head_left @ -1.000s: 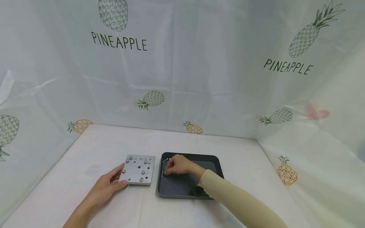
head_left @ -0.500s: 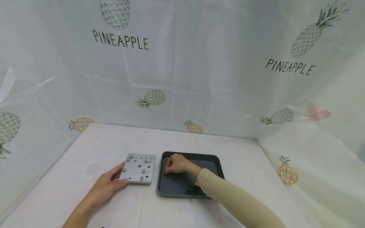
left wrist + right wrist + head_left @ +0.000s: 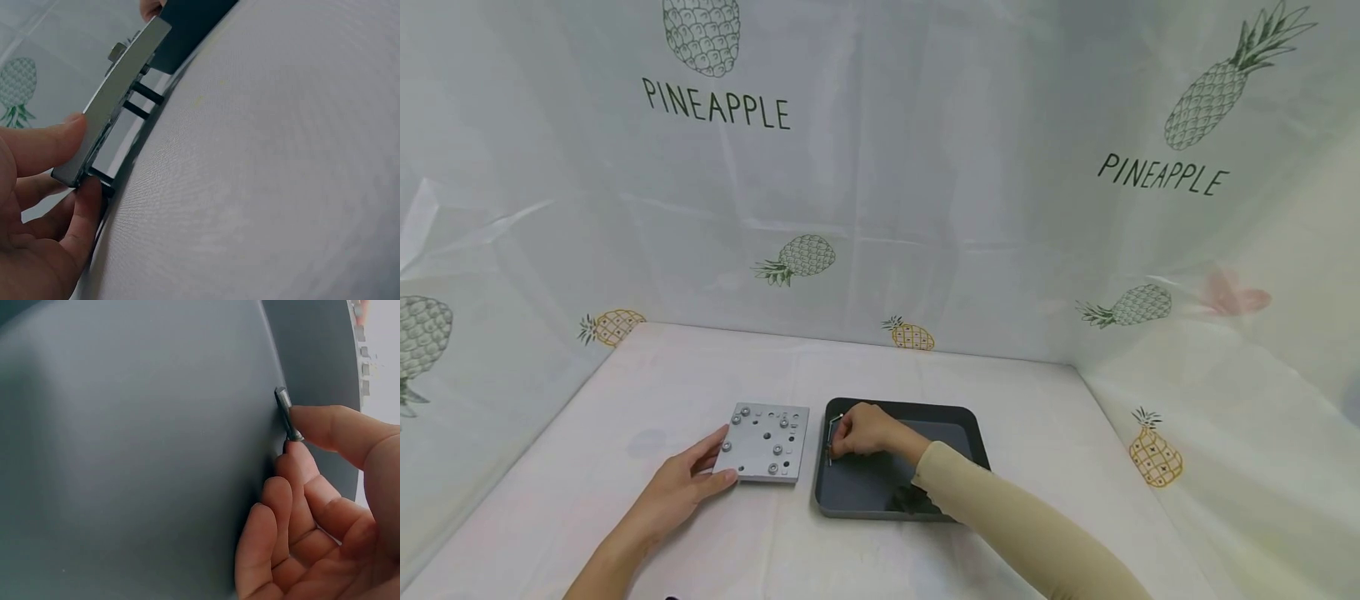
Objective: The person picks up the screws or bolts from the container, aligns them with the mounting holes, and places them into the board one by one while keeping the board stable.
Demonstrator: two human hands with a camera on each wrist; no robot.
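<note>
My left hand grips the near left edge of a square silver metal plate, thumb on top and fingers below. Several socket-head screws and holes dot its top. In the left wrist view, dark screw shanks stick out from the plate's underside. Inside a dark tray, my right hand pinches a thin L-shaped metal hex key lying along the left wall. The right wrist view has the key's end poking out between thumb and forefinger; the fingers hide part of it.
The tray's raised rim surrounds the right hand, close to the plate's right side. A white cloth covers the table, and pineapple-print sheets hang behind and at both sides.
The right fingers have shifted slightly along the hex key, whose near end has edged a little to the right. The left hand and the plate keep their place.
</note>
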